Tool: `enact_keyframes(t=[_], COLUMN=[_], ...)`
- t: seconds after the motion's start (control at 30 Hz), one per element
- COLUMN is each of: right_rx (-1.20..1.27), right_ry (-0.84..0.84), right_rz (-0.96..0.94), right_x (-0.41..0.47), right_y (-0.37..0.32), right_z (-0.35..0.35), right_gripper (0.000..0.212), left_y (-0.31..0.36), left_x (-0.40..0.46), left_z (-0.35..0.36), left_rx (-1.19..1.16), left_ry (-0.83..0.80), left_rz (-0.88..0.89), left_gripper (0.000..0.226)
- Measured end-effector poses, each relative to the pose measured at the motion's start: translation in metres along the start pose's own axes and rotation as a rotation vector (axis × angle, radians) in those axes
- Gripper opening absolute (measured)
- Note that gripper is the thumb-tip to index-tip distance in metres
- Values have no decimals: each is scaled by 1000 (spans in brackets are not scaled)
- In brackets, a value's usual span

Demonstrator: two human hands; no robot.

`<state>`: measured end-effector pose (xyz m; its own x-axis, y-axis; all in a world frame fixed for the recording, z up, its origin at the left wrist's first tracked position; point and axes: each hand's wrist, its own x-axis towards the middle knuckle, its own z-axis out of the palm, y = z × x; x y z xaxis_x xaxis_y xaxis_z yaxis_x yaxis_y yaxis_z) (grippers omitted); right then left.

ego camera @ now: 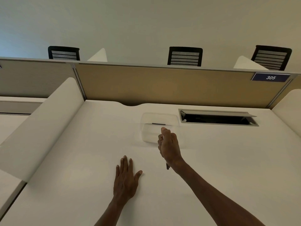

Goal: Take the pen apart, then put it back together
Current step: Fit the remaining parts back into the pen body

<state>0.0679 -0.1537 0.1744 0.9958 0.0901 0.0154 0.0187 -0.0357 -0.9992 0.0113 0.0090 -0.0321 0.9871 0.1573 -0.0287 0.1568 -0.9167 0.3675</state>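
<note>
Two bare forearms are seen nearest the camera, reaching away over the pale off-white desk surface (68,160). The left hand (126,178) is laid flat on the desk, palm down, fingers straight and slightly spread; nothing is held by it. The right hand (170,147) is raised a little farther off, its fingers curled around the slim dark pen (167,166), of which only a short dark end is seen protruding below the heel of the hand. Whether the pen is whole or already partly dismantled cannot be told, since most of it is hidden in the grip.

Just beyond the right hand, a clear shallow plastic tray (158,126) is noted on the desk, with a short dark bar-shaped piece (158,123) lying in it; its identity is too small to tell. Farther right, an open cable hatch with a grey metal flap (218,118) is set into the desk.

Risks, as judged: small parts such as a spring or refill could be dropped if the pen is opened with one hand only, and could roll toward the open hatch. The light tray could be knocked by the right hand.
</note>
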Motion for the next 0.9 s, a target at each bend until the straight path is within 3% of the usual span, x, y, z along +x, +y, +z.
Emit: enact_keyframes(t=[0.13,0.27,0.4,0.9], right_rx=[26,-145,-260,-280], right_ry=[6,11,58,54], right_rz=[19,-25,-106,-168], right_x=[-1,2,4,7], right_y=[-3,-3,5,18], right_z=[-1,1,2,5], right_gripper=[48,61,55,53], left_y=[1,0,-1,-1], left_x=[0,1,1,2], left_z=[1,1,2,1], left_rx=[-10,-1,5,8], left_ry=[2,9,3,17], left_rz=[0,-1,-3,4], left_gripper=[79,80,80,80])
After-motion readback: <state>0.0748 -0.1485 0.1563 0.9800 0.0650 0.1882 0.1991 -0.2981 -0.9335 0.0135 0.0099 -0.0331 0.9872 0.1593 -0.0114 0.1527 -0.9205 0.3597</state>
